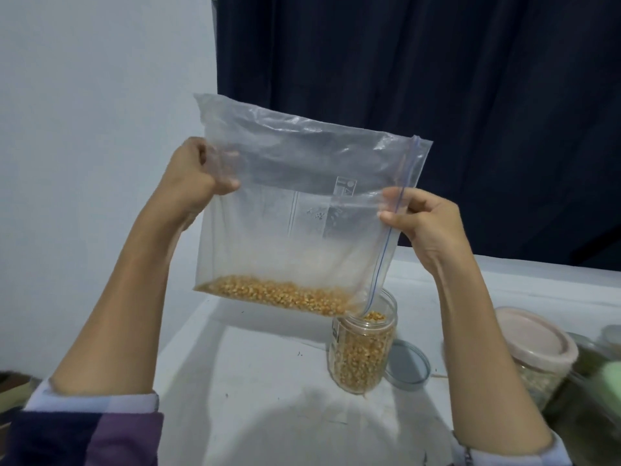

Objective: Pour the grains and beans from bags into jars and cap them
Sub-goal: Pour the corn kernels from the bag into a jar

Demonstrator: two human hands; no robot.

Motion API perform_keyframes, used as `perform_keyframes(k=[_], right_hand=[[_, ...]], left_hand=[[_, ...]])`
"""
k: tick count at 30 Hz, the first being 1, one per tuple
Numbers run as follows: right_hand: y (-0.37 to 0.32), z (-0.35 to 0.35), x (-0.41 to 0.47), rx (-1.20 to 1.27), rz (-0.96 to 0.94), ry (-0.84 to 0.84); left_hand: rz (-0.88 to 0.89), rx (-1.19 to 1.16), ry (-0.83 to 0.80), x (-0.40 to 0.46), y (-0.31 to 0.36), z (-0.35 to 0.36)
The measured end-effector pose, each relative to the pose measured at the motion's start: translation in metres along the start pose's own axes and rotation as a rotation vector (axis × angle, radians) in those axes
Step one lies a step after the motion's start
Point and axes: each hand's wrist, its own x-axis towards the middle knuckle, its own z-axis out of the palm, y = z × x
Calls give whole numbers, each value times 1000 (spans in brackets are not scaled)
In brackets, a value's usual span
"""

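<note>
Two hands hold one big clear bag (302, 203) up in the air over the white table (262, 358). Your left hand (196, 178) grips the closed bottom edge of the bag, with the fingers curled tight around the plastic. Your right hand (421, 220) pinches the zip edge, with the thumb and fingertips pressed together on the blue strip. The bag is turned on its side, and yellow corn kernels (275, 294) lie along its low edge. The low corner by the zip dips into the open mouth of a clear jar (364, 351). The jar stands upright on the table and is nearly full of corn. A round lid (408, 363) lies flat on the table, just behind the jar to its right. A jar with a pink lid (537, 341) stands further right, partly behind your right arm.
</note>
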Motion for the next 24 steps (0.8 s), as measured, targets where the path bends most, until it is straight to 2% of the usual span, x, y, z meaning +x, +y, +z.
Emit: perform_keyframes(k=[7,12,16,18,24], right_hand=[[6,2,-7,106,-15,67],[8,10,-12,45,-85,133],[15,20,-11,-10,-140,263],[17,24,-11,48,-133,326],[11,23,-9,141,-124,320]], left_hand=[[-44,-240,168,-15,-11,9],[33,-149,170,-20,-20,31],[25,-201,241,-21,-12,52],[47,-173,251,-20,-7,58],[184,-117,274,-14,9,65]])
